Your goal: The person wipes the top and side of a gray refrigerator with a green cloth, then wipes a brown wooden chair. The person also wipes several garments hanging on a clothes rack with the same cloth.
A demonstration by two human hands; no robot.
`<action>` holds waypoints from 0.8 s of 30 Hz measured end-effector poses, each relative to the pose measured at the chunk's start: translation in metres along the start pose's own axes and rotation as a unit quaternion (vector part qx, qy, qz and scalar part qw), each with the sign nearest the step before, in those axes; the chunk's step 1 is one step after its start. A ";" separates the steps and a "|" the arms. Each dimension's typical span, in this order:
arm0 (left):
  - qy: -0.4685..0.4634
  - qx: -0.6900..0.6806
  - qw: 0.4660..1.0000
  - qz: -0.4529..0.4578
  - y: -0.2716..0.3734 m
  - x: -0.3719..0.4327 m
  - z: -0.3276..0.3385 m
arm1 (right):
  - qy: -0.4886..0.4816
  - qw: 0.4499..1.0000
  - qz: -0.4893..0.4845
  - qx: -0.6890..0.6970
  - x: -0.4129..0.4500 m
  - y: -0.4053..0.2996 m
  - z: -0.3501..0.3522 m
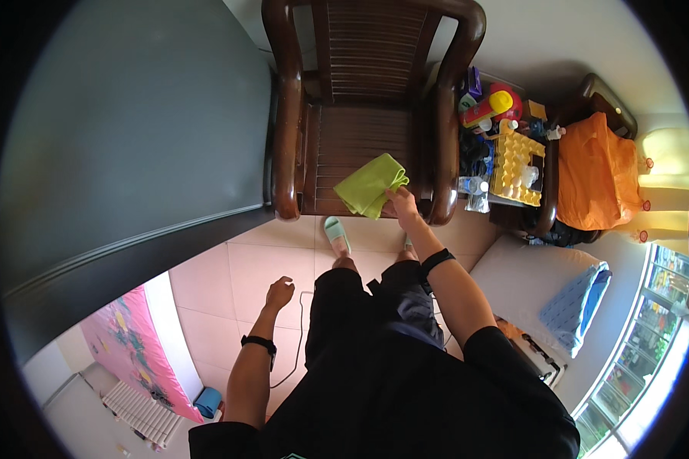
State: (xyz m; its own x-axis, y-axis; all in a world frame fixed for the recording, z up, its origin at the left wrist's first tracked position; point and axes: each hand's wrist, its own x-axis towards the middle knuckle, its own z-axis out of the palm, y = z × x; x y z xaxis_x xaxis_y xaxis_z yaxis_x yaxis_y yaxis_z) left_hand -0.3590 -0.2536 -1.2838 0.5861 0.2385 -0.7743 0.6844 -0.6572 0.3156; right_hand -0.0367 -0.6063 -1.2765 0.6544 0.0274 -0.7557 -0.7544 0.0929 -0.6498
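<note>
A green cloth [373, 185], folded over in layers, is pinched at its right edge by my right hand [401, 202]. It lies over the front of the slatted seat [367, 129] of a dark wooden armchair [287, 137]; whether it rests fully on the slats I cannot tell. My right fingers are partly hidden behind the cloth and the back of the hand. Low on the left, my left hand [279, 294] hangs above the tiled floor with loosely curled fingers and nothing in it.
To the left stands a large dark grey panel-like surface [149, 115]. Right of the armchair, a side table carries a yellow egg tray [508, 166], a plastic bottle [473, 185] and a red-and-yellow can [488, 109]. Beyond are an orange bag [597, 172] and a wrapped bundle [534, 287]. A cable [300, 333] crosses the floor.
</note>
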 end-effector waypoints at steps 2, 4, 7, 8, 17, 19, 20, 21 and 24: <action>0.015 -0.030 0.999 -0.041 0.003 -0.010 0.002 | 0.014 0.995 0.044 -0.088 0.003 -0.005 -0.012; 0.042 -0.053 0.997 -0.035 0.014 -0.016 0.012 | 0.012 0.974 0.080 -0.211 0.006 -0.001 -0.035; 0.073 -0.052 0.995 -0.041 0.049 -0.032 0.044 | -0.145 0.909 -0.068 -0.384 0.007 0.018 -0.097; 0.095 -0.092 0.991 0.030 0.067 -0.040 0.057 | -0.200 0.873 -0.129 -0.426 0.007 0.025 -0.124; 0.070 -0.016 0.993 0.096 0.269 -0.091 0.130 | 0.010 0.966 0.175 -0.191 0.023 0.048 -0.456; 0.076 -0.049 0.988 0.124 0.291 -0.100 0.130 | 0.180 0.954 0.159 -0.180 0.039 0.044 -0.516; 0.071 -0.063 0.987 0.133 0.299 -0.105 0.129 | 0.214 0.958 0.164 -0.099 0.049 0.038 -0.545; 0.077 -0.056 0.986 0.136 0.306 -0.110 0.129 | 0.236 0.956 0.151 -0.086 0.060 0.030 -0.569; 0.071 -0.031 0.991 0.108 0.324 -0.120 0.128 | 0.284 0.954 0.051 -0.078 0.092 0.004 -0.613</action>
State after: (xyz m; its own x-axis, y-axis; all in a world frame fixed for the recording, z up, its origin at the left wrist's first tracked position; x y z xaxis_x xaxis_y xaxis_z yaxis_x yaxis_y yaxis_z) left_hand -0.2637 -0.5869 -1.1588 0.7743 0.1982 -0.6010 0.5588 -0.6599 0.5023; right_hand -0.0116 -1.2136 -1.3985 0.4768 -0.5189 -0.7096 -0.8404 -0.0325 -0.5409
